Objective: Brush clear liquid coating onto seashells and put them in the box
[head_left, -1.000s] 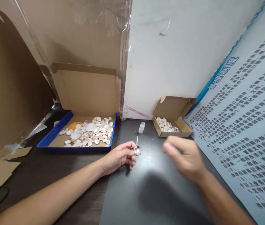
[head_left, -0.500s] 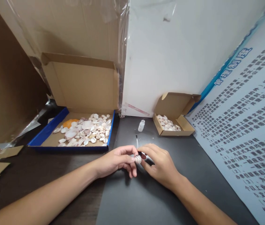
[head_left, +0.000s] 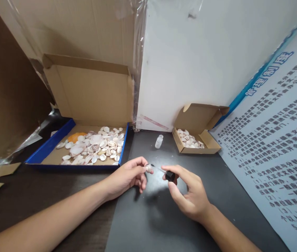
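Observation:
Between the thumb and fingers of my left hand (head_left: 131, 175) is a small ribbed seashell (head_left: 148, 168), pale with dark markings. My right hand (head_left: 190, 190) grips the black cap of a small brush (head_left: 169, 175). Its thin clear stem points left, and the dark bristle tip reaches the shell's upper edge; whether it touches I cannot tell. Behind the hands, an uncapped glass bottle (head_left: 159, 141) with whitish contents stands upright on the dark mat (head_left: 148, 224).
At the left back, an open blue-edged cardboard box (head_left: 73, 166) holds many shells and an orange piece (head_left: 76, 137). A smaller open carton (head_left: 199, 151) with shells stands at the right back. A printed board (head_left: 269, 140) leans along the right side; cardboard scraps (head_left: 0, 171) lie far left.
My right hand has turned the brush from pointing away to pointing left, its tip now at the shell. My left hand has shifted slightly left and up with the shell.

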{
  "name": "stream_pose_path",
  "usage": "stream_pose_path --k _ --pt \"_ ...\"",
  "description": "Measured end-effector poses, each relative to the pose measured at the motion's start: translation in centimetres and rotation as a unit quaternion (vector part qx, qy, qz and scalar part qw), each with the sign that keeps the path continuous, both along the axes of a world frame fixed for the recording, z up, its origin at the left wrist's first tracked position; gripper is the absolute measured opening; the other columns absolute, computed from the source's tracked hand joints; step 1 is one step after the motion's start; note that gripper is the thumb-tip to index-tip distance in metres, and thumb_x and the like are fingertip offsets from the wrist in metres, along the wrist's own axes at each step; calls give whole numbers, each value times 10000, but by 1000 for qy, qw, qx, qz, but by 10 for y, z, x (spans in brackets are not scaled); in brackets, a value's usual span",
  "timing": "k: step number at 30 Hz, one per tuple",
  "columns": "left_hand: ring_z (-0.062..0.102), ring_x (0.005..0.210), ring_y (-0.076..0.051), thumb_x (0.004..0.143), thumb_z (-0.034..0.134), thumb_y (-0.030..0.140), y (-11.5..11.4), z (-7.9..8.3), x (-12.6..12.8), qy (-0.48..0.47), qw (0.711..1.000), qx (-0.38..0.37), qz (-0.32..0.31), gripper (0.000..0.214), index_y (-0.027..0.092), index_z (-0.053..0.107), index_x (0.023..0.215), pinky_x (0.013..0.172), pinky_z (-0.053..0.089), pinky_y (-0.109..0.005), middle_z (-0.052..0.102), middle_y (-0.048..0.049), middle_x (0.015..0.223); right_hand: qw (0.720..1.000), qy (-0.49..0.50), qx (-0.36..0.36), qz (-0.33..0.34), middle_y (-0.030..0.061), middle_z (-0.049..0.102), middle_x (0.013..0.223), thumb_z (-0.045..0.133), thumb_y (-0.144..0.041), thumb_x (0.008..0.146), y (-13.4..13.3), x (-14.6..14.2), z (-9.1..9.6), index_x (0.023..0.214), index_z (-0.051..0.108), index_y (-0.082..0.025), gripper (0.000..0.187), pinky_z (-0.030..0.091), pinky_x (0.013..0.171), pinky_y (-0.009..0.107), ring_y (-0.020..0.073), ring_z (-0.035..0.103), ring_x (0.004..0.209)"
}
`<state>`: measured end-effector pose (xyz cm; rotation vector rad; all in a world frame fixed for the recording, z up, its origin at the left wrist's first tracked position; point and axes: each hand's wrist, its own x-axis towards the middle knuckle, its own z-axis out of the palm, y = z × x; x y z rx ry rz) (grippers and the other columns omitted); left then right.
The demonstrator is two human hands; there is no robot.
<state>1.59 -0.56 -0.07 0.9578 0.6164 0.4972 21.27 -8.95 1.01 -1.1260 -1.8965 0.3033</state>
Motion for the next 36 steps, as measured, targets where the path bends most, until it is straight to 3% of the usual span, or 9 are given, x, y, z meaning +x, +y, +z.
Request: stream_pose_path --k 4,8,15,18,23,28,36 --pt "557 467 -77 825 627 294 -1 -1 0 2 1000 8 -9 214 187 443 839 454 452 -205 616 15 747 999 20 -27 10 6 654 807 507 -158 870 -2 -2 0 1145 584 -218 292 484 616 240 129 584 653" --pt "558 478 -62 811 636 280 -1 -2 0 1 1000 10 -4 223 184 436 828 445 445 -199 647 -15 913 998 19 -39 -44 1 639 771 512 -169 877 0 -1 0 1099 608 -208 244 466 582 226 118 550 613" --pt "475 458 -79 814 619 287 -2 -1 0 21 999 20 -14 194 196 448 819 474 436 -192 522 54 513 998 9 -47 -35 -5 592 737 522 -219 893 0 -1 0 1064 624 -204 200 444 568 230 120 525 603" --pt "455 463 -73 789 652 291 -2 0 0 29 999 23 -8 226 197 447 803 466 420 -185 508 61 519 998 18 -43 -53 -8 577 742 526 -219 898 0 0 1 1037 623 -207 170 438 570 224 114 511 605" --pt "451 445 -71 786 652 305 -3 -1 -1 33 999 34 -6 232 198 447 807 464 402 -183 508 63 503 998 21 -45 -26 -17 533 726 514 -244 917 -1 -1 -1 1068 622 -222 188 435 589 231 118 505 621" --pt "442 427 -67 779 678 323 -2 -4 0 36 999 41 -3 274 200 434 789 444 389 -184 492 73 512 996 29 -56 -63 -8 540 759 542 -206 891 -1 -1 -2 1083 621 -210 207 436 584 242 120 502 622" --pt "471 449 -54 759 672 271 -1 -2 0 23 999 30 -6 233 188 459 808 460 408 -190 515 63 636 998 37 -47 -15 32 578 819 497 -180 888 -1 -2 0 1172 616 -192 308 459 593 264 134 515 650"
